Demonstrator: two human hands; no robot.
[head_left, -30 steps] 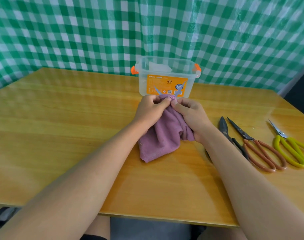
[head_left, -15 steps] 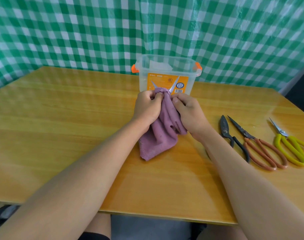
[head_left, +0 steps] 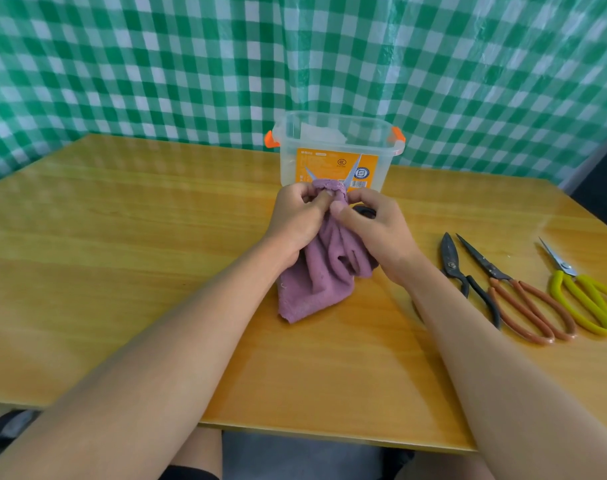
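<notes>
A person's left hand (head_left: 296, 216) and right hand (head_left: 374, 230) close on a purple cloth (head_left: 322, 275) just in front of the clear plastic box (head_left: 381, 157). The left hand's curled fingers pinch the bunched top. The right hand grips the cloth together with a black handle (only partly visible). Two silver scissor blades (head_left: 353, 171) rise spread apart from the bundle, in front of the box's orange label. To the right of the box and nearer the person lie black shears (head_left: 457, 271), brown-handled scissors (head_left: 523, 299) and yellow-handled scissors (head_left: 579, 292).
</notes>
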